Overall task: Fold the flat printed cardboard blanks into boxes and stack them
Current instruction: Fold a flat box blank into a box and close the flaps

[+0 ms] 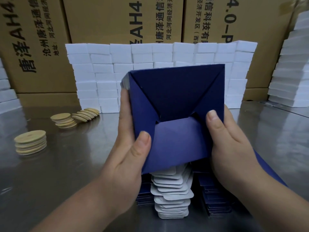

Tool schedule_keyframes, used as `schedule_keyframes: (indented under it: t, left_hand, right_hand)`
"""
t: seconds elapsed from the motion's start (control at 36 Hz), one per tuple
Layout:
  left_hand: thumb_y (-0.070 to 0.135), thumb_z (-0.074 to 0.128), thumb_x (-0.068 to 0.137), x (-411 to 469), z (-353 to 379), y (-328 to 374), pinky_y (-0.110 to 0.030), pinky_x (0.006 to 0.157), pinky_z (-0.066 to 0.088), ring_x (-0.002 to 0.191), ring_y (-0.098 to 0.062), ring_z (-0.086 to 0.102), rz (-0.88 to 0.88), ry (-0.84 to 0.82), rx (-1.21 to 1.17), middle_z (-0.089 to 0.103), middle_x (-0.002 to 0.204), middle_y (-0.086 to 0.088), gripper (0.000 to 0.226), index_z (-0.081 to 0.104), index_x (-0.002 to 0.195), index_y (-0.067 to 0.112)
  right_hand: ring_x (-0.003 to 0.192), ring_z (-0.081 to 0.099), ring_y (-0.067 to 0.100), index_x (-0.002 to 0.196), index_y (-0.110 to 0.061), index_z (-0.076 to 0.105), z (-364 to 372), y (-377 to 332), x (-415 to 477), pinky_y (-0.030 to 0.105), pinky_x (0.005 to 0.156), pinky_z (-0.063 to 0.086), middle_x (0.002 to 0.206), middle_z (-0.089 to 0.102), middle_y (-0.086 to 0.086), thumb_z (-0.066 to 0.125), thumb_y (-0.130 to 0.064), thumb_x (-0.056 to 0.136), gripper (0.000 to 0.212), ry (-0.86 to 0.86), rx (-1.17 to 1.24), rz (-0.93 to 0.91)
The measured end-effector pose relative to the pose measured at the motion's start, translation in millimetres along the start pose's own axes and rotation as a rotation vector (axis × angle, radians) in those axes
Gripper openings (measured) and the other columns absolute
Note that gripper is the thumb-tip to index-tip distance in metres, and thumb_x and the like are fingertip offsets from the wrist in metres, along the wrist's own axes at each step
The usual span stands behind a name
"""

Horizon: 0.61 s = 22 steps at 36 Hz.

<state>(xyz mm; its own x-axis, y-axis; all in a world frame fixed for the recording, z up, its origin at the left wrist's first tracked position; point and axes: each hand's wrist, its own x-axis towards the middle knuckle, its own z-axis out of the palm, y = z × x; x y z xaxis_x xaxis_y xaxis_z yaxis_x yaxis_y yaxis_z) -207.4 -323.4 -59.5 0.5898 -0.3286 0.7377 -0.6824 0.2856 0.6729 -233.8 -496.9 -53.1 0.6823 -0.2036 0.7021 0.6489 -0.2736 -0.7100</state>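
Observation:
A dark blue cardboard box (175, 97) is held up in mid-air at the centre, its folded bottom flaps facing me. My left hand (132, 151) grips its left side, thumb pressed on the lower left flap. My right hand (229, 143) grips the right side, thumb on the right flap. The nearest flap (177, 141) is folded inward, with a small gap where the flaps meet. Below the box a stack of flat blanks (172, 195) lies on the table, white tabs in the middle and blue panels on both sides.
The steel table (66, 173) carries piles of tan round discs (31, 142) (64, 120) on the left. A wall of white blocks (150, 61) stands behind the box, with more white stacks (291, 67) at the right. Brown printed cartons (103, 19) fill the background.

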Motion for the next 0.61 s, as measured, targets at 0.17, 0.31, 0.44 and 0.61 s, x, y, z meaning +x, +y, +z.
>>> schedule_keyframes:
  t: [0.17, 0.31, 0.44, 0.61]
  left_hand:
    - [0.053, 0.054, 0.085, 7.0, -3.1, 6.5, -0.017, 0.096, 0.041, 0.131, 0.0, 0.039, 0.151, 0.098, -0.027, 0.036, 0.142, 0.03, 0.061, 0.016, 0.131, 0.049]
    - [0.045, 0.046, 0.079, 13.9, -14.0, 5.3, -0.023, 0.105, 0.034, 0.128, 0.007, 0.036, 0.173, 0.266, 0.277, 0.031, 0.14, 0.032, 0.052, 0.022, 0.121, 0.066]
    - [0.025, 0.047, 0.083, 14.4, -16.5, 0.2, -0.001, 0.089, 0.033, 0.115, 0.018, 0.041, 0.269, 0.315, 0.464, 0.036, 0.134, 0.012, 0.035, 0.036, 0.114, 0.035]
    - [0.008, 0.054, 0.083, 21.5, -26.3, -0.4, -0.011, 0.099, 0.031, 0.129, 0.007, 0.03, 0.509, 0.268, 0.733, 0.026, 0.136, -0.012, 0.028, 0.04, 0.106, 0.008]
  right_hand:
    - [0.116, 0.05, -0.01, 0.123, -0.051, 0.049, 2.9, -8.3, -0.5, 0.008, 0.087, 0.042, 0.124, 0.055, -0.032, 0.042, -0.055, 0.081, 0.043, -0.069, -0.006, -0.033]
    - [0.128, 0.042, -0.005, 0.14, -0.038, 0.039, 0.2, -10.4, -0.4, 0.025, 0.105, 0.039, 0.138, 0.047, -0.026, 0.049, -0.054, 0.077, 0.065, -0.16, -0.031, -0.034]
    - [0.132, 0.036, -0.004, 0.147, -0.02, 0.032, -0.5, -12.2, 1.0, 0.03, 0.11, 0.031, 0.147, 0.042, -0.006, 0.056, -0.043, 0.08, 0.075, -0.194, 0.034, -0.006]
    - [0.137, 0.036, 0.014, 0.144, -0.022, 0.036, -6.1, -14.9, 5.9, 0.046, 0.112, 0.026, 0.147, 0.042, -0.006, 0.06, -0.085, 0.054, 0.112, -0.183, 0.261, 0.071]
